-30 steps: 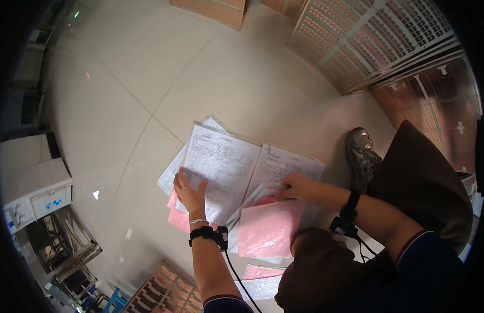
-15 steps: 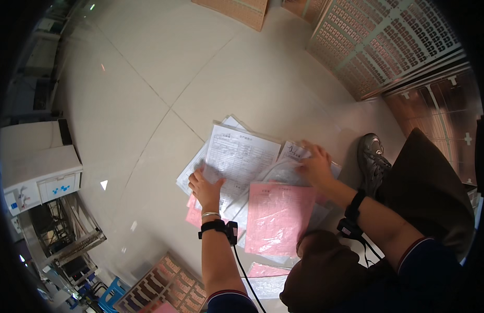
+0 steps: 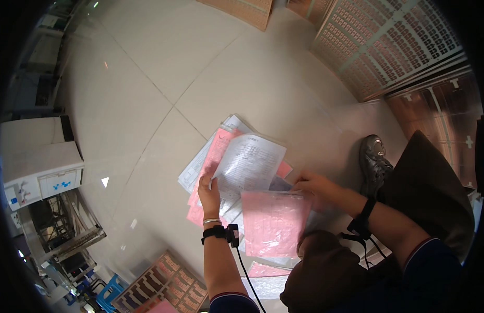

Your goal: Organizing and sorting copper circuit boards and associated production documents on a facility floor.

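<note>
Sheets in clear plastic sleeves lie in an overlapping pile on the floor before me. My left hand (image 3: 208, 194) is closed on the lower left edge of a white printed form (image 3: 251, 161), which is lifted and bowed. Under it, a pink form (image 3: 216, 151) shows along its left side. My right hand (image 3: 311, 185) has its fingers pinched at a plastic sleeve, by the upper right corner of a nearer pink form (image 3: 276, 224); the fingertips are partly hidden. More white sheets (image 3: 192, 175) stick out at the pile's left.
Panels with rows of small cut shapes (image 3: 383, 47) stand at the upper right, beside a copper-coloured panel (image 3: 440, 125). My shoe (image 3: 375, 156) is right of the pile. A patterned panel (image 3: 163, 284) lies lower left, near a blue stool (image 3: 110, 293). White equipment (image 3: 43, 161) stands left.
The white form has been raised and curled by my left hand, uncovering a pink form beneath. My right hand has drawn nearer to me, from spread fingers to a pinch.
</note>
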`<state>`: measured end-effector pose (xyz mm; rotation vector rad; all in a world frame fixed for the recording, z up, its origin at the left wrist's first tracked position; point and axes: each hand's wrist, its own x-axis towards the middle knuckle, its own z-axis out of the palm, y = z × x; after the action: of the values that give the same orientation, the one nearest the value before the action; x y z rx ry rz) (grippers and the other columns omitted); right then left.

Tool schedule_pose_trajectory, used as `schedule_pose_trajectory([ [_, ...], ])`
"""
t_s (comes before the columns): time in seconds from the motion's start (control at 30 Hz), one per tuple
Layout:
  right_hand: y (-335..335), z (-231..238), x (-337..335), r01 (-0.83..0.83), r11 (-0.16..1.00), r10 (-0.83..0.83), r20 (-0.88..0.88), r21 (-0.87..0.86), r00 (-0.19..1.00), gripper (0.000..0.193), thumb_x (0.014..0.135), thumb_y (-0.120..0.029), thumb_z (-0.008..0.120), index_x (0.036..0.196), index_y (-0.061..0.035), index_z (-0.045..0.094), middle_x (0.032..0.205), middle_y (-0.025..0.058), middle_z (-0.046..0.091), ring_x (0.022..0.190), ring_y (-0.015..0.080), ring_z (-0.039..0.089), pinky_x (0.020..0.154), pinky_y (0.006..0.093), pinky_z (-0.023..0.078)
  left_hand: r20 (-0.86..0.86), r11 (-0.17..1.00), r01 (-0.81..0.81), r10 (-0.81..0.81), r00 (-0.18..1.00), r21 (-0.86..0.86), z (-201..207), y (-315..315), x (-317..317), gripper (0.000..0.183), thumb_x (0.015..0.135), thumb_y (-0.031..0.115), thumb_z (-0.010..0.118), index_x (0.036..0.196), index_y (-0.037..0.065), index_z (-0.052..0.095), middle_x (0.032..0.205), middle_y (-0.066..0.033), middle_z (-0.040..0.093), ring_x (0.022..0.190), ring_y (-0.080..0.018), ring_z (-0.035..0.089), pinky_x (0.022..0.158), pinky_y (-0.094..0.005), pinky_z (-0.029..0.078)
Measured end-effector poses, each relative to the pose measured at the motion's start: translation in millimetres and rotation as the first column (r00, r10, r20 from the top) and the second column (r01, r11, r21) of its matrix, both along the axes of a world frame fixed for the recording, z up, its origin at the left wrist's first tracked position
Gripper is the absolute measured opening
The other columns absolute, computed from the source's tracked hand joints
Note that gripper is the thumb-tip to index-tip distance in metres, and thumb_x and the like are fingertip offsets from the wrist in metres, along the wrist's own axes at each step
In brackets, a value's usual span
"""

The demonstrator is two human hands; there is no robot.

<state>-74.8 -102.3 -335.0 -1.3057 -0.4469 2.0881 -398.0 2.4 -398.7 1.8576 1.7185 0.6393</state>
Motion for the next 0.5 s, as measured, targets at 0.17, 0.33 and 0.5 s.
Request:
schedule_pose_trajectory([
  [0.17,-3,8,7,-0.695,0.317,0.176,0.680,0.645,0.712,0.024,0.078,-0.003,0.055,0.101,-0.0081,0.058,0.104,0.0097,0.058,0.098,0.0276,0.053,0.083,0.0348,0.045,0.041,0.990,-0.138,0.140,0.989,-0.042,20,6,3,0.016,0.084,0.001,0.055,0.099,-0.002,0.060,0.084,-0.0142,0.064,0.080,-0.0256,0.061,0.074,-0.0326,0.047],
  [0.33,-5,4,-8,-0.666,0.278,0.188,0.641,0.692,0.744,0.036,0.072,0.001,0.056,0.106,-0.0103,0.060,0.106,0.0073,0.059,0.102,0.0268,0.053,0.087,0.0369,0.045,0.187,1.000,0.000,0.001,0.982,-0.007,35,1,7,0.018,0.083,-0.004,0.053,0.099,-0.001,0.061,0.092,-0.0088,0.065,0.087,-0.0183,0.060,0.079,-0.0287,0.046],
  [0.5,7,13,-13,-0.493,0.749,0.000,0.744,0.443,0.668,0.056,0.078,-0.002,0.057,0.132,-0.0119,0.042,0.102,0.0100,0.060,0.096,0.0320,0.052,0.086,0.0389,0.042,0.354,0.971,0.219,-0.174,0.919,-0.091,48,-24,25,0.026,0.074,-0.013,0.051,0.092,0.003,0.063,0.091,-0.0093,0.066,0.089,-0.0237,0.062,0.081,-0.0311,0.046],
])
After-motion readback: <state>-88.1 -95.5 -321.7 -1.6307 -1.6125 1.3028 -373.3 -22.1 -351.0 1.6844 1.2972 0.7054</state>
